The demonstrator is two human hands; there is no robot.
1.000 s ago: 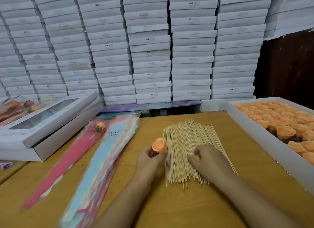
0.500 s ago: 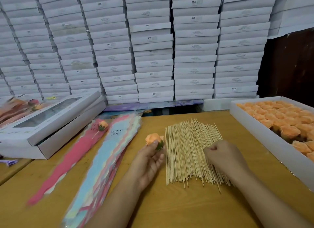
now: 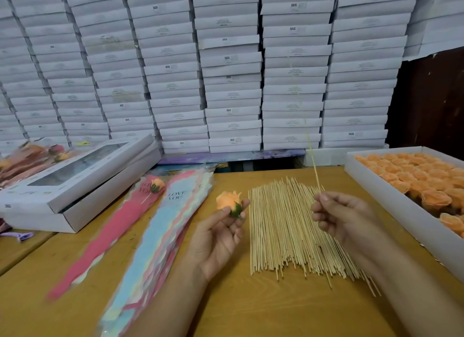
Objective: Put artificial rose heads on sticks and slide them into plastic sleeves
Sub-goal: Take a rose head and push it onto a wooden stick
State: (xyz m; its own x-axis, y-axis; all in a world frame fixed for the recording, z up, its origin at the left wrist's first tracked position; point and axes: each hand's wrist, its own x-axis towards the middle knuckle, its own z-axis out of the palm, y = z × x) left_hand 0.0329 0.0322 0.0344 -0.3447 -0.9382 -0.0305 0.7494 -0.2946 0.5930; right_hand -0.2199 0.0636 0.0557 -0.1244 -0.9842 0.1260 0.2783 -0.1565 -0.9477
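My left hand (image 3: 218, 233) holds an orange rose head (image 3: 228, 200) with a green base between fingertips and thumb, palm up, just left of the stick pile. My right hand (image 3: 339, 216) pinches one thin wooden stick (image 3: 312, 161), which points up and away above the pile. A spread of several wooden sticks (image 3: 283, 226) lies on the wooden table (image 3: 251, 311) between my hands. A stack of coloured plastic sleeves (image 3: 155, 236) printed "LOVE YOU" lies to the left. On it rests a pink sleeve (image 3: 100, 241) with an orange rose on a stick (image 3: 157, 184) inside.
A white box full of orange rose heads (image 3: 411, 181) stands at the right edge. Two white window boxes (image 3: 75, 183) are stacked at the left, with wrapped roses (image 3: 32, 156) behind them. A wall of stacked white boxes (image 3: 226, 68) fills the back.
My right hand has lifted off the pile with a single stick pinched in it. My left hand has turned palm up and shifted slightly left with the rose head.
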